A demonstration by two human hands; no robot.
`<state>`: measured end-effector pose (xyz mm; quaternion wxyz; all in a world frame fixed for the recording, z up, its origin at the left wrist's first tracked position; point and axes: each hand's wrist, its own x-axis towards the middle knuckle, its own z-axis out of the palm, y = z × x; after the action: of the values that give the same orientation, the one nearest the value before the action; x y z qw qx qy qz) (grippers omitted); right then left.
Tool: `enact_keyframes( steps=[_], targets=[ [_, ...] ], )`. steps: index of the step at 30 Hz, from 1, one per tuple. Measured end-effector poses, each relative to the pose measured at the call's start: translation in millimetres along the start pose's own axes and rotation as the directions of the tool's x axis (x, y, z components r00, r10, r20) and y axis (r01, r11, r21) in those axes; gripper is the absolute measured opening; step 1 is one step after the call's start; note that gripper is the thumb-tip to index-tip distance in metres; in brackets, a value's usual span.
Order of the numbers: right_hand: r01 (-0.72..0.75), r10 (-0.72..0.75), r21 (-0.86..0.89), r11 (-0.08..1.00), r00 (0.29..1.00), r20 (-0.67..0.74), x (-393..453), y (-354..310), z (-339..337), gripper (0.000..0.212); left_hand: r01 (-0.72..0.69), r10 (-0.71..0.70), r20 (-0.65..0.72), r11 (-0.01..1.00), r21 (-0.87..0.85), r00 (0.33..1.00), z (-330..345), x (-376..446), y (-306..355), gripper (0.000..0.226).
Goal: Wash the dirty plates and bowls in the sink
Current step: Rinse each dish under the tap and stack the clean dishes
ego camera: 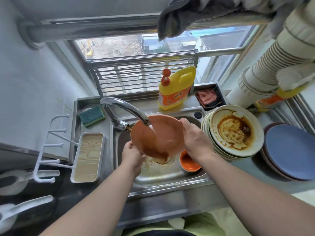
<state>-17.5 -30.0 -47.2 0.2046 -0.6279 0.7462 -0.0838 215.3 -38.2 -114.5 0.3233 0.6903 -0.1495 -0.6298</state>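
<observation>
overhead, steel sink (pixel 170 176) (brown-stained), window (pixel 119 46) behind, dirty plates (pixel 235 132) beside

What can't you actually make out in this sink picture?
All head view.
- Sink drain: partly hidden by the orange plate.
- Small orange bowl: partly behind the right hand.
- Stack of dirty plates: count unclear, only rims show.
- Detergent bottle label: too blurred to read.
</observation>
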Motion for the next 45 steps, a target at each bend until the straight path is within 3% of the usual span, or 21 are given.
enact_keyframes(
  steps=[4, 10, 15, 21, 25, 30, 35, 40, 45],
  targets=[
    [0.054, -0.058, -0.042, 0.998, 0.994, -0.088, -4, 2, -14, 0.030, 0.105, -0.101, 0.081, 0.993, -0.045, 0.992, 20, -1, -2, 0.021],
    [0.091, -0.106, -0.100, 0.991, 0.982, -0.153, -11, 5, -34, 0.038, 0.143, -0.139, 0.107, 0.989, -0.033, 0.985, 47, -5, -11, 0.022],
    [0.048, -0.064, -0.112, 0.993, 0.988, -0.144, -14, 10, -42, 0.044, 0.180, -0.181, 0.175, 0.983, 0.019, 0.968, 57, -12, -18, 0.019],
    [-0.033, 0.022, -0.076, 0.997, 0.990, -0.142, -11, 11, -45, 0.031, 0.224, -0.219, 0.208, 0.975, -0.001, 0.953, 52, -18, -30, 0.023],
    [-0.219, 0.224, -0.118, 0.968, 0.974, 0.023, -4, 19, -35, 0.032, 0.200, -0.207, 0.162, 0.978, 0.059, 0.965, 38, -21, -27, 0.016],
    [-0.371, 0.364, 0.023, 0.928, 0.921, 0.141, -6, 27, -12, 0.034, 0.200, -0.214, 0.141, 0.974, 0.109, 0.967, 17, -17, -18, 0.023],
    [-0.477, 0.433, 0.173, 0.862, 0.869, 0.237, -10, 31, 12, 0.027, 0.109, -0.125, 0.086, 0.980, 0.169, 0.988, -1, -16, 1, 0.017],
    [-0.546, 0.461, 0.283, 0.789, 0.829, 0.316, -11, 26, 33, 0.018, -0.053, 0.044, 0.051, 0.981, 0.187, 0.998, -15, -15, 24, 0.030],
    [-0.554, 0.436, 0.345, 0.758, 0.823, 0.363, -10, 9, 53, 0.030, -0.184, 0.196, -0.018, 0.945, 0.270, 0.980, -26, -14, 39, 0.026]
  ],
)
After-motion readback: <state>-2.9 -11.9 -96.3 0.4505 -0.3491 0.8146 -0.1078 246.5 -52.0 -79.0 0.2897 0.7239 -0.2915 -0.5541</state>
